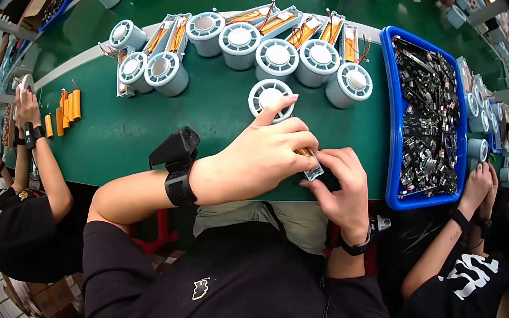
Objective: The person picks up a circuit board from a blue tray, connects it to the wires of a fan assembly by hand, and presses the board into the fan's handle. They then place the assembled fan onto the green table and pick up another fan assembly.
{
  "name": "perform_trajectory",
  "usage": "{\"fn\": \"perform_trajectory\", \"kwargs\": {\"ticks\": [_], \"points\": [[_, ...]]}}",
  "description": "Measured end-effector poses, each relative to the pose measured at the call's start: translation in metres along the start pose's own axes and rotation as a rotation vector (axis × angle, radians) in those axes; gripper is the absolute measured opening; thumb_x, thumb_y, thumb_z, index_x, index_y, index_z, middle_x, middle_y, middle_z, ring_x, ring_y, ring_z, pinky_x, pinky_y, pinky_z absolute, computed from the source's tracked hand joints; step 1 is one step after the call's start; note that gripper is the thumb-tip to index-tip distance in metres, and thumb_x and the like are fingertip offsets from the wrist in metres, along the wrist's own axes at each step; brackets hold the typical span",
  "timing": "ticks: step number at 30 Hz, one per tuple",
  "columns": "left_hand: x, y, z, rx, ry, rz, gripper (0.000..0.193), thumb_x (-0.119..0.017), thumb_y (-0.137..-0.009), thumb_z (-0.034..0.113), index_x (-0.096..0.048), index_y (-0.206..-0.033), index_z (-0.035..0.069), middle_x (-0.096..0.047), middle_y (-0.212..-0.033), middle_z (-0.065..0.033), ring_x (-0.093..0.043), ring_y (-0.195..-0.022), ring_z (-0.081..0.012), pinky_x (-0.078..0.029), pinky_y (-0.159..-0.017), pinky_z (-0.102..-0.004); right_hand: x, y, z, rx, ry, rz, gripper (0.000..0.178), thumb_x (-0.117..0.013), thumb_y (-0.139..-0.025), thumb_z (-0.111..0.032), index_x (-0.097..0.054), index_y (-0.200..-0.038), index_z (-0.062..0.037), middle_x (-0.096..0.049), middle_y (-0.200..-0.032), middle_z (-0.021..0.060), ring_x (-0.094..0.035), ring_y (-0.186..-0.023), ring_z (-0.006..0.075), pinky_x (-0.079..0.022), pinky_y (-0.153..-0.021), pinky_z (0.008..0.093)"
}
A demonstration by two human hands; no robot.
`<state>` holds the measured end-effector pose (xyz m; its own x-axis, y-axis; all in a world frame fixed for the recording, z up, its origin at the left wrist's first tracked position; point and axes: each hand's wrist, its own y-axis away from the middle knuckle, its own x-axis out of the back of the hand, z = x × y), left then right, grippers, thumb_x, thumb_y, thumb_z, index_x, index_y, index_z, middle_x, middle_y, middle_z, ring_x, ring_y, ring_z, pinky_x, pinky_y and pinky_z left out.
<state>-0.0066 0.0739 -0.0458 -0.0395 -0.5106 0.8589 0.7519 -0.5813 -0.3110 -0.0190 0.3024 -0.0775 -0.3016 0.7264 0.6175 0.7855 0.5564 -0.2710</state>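
Observation:
A light-blue handheld fan (262,99) with a round, slotted head lies tilted just ahead of me, over the table's near part. My left hand (272,145) is wrapped over its handle, with one finger stretched onto the head. At the handle's near end (313,172), the thumb and fingers of my right hand (344,185) close around it. Some orange shows inside the handle between my hands; most of the handle is hidden under my left hand. Whether my right fingers also pinch a small part, I cannot tell.
Several similar fans (238,45) stand in an arc beyond, their open handles showing orange batteries (331,29) and wires. On the right, a blue tray (393,177) holds many small dark circuit boards (430,118). Loose orange batteries (68,110) lie left. Co-workers sit on both sides.

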Motion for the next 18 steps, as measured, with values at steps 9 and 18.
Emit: {"fn": "perform_trajectory", "kwargs": {"ticks": [9, 18], "points": [[-0.001, 0.002, 0.008, 0.051, 0.057, -0.022, 0.022, -0.074, -0.081, 0.004, -0.075, -0.099, 0.017, -0.066, -0.109, 0.0008, -0.063, -0.113, -0.0191, -0.022, -0.123, -0.058, -0.002, 0.001, -0.004, -0.016, 0.007, 0.012, 0.05, -0.089, -0.064, -0.003, -0.072, -0.11, 0.0013, -0.072, -0.107, 0.0139, -0.066, -0.096, 0.0319, -0.054, -0.082, 0.04], [-0.001, 0.009, -0.01, -0.132, -0.096, 0.096, 0.018, -0.076, -0.084, 0.014, -0.074, -0.102, 0.018, -0.066, -0.11, 0.0009, -0.065, -0.113, -0.0168, -0.032, -0.119, -0.0571, 0.001, -0.003, -0.004, 0.037, 0.001, 0.046, 0.045, -0.09, -0.069, -0.011, -0.073, -0.11, -0.0022, -0.074, -0.103, 0.0125, -0.068, -0.09, 0.0316, -0.056, -0.078, 0.0408]]}}
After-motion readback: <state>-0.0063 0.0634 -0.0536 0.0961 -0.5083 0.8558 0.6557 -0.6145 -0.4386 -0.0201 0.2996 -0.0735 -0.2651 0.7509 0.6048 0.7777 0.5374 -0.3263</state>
